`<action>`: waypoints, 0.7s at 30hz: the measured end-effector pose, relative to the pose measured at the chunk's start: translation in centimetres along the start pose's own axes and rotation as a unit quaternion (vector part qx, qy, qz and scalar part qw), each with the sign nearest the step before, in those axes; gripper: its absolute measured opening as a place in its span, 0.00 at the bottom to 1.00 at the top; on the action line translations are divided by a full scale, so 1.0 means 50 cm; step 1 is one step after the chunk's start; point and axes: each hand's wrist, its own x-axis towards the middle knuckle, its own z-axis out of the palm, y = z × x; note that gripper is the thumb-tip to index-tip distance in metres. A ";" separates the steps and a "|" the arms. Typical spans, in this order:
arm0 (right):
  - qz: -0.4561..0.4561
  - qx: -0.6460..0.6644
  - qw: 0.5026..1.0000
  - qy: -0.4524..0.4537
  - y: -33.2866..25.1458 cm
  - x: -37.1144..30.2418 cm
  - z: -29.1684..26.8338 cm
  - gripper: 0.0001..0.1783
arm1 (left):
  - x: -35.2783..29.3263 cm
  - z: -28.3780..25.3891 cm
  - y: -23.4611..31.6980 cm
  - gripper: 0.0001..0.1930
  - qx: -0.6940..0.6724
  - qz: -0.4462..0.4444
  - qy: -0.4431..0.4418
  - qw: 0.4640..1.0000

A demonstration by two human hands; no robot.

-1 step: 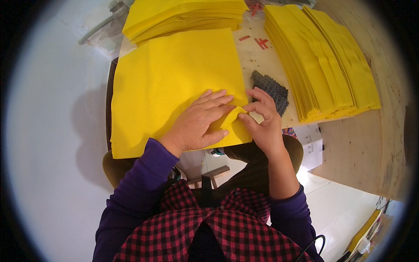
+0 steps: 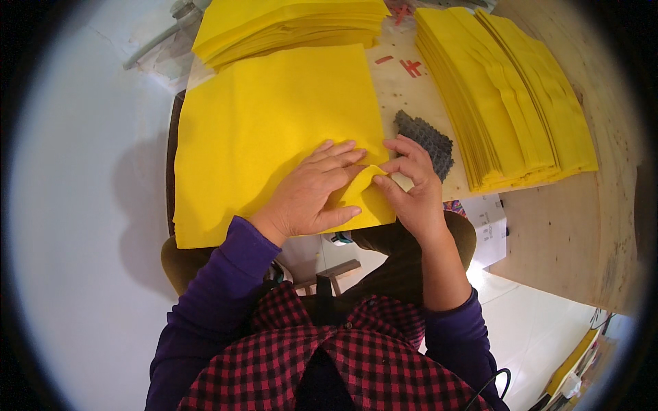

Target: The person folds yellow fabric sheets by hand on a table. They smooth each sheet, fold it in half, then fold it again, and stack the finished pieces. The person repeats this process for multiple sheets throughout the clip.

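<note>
A stack of flat yellow fabric sheets [image 2: 267,116] lies before me at the table's near edge. My left hand [image 2: 312,188] rests on the top sheet, fingers stretched out and palm down. Close to its right, my right hand [image 2: 415,181] pinches the sheet's near right corner between thumb and forefinger. That corner is lifted and curls over toward my left fingertips. How many layers are in the pinch I cannot tell.
Another pile of yellow fabric [image 2: 288,31] stands behind the sheets. Folded yellow pieces [image 2: 500,103] are stacked at the right. A dark grey textured cloth scrap [image 2: 428,140] lies beside my right hand on the wooden table [image 2: 548,233]. Red marks [image 2: 411,67] show on the surface.
Almost nothing differs. The fingers of my right hand have shifted very slightly, and the lifted corner is curled a touch more to the left.
</note>
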 end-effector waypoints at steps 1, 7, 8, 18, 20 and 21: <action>-0.002 0.000 1.000 -0.009 -0.002 0.008 -0.002 0.09 | -0.001 0.000 -0.001 0.26 0.002 0.010 0.005 1.000; -0.024 0.028 0.999 -0.001 -0.013 0.032 -0.004 0.11 | 0.002 0.008 -0.008 0.25 0.001 -0.005 0.008 1.000; -0.002 0.027 1.000 -0.002 -0.010 0.028 -0.009 0.12 | 0.002 0.009 -0.009 0.25 -0.001 -0.005 0.011 1.000; 0.068 0.095 0.989 -0.088 0.016 -0.058 -0.061 0.15 | 0.001 0.013 -0.011 0.24 -0.014 -0.008 0.015 1.000; 0.071 0.093 0.988 -0.096 0.015 -0.058 -0.057 0.15 | 0.000 0.014 -0.013 0.23 -0.012 -0.007 0.016 1.000; 0.072 0.086 0.989 -0.101 0.016 -0.053 -0.054 0.14 | -0.001 0.013 -0.014 0.23 -0.009 -0.006 0.014 1.000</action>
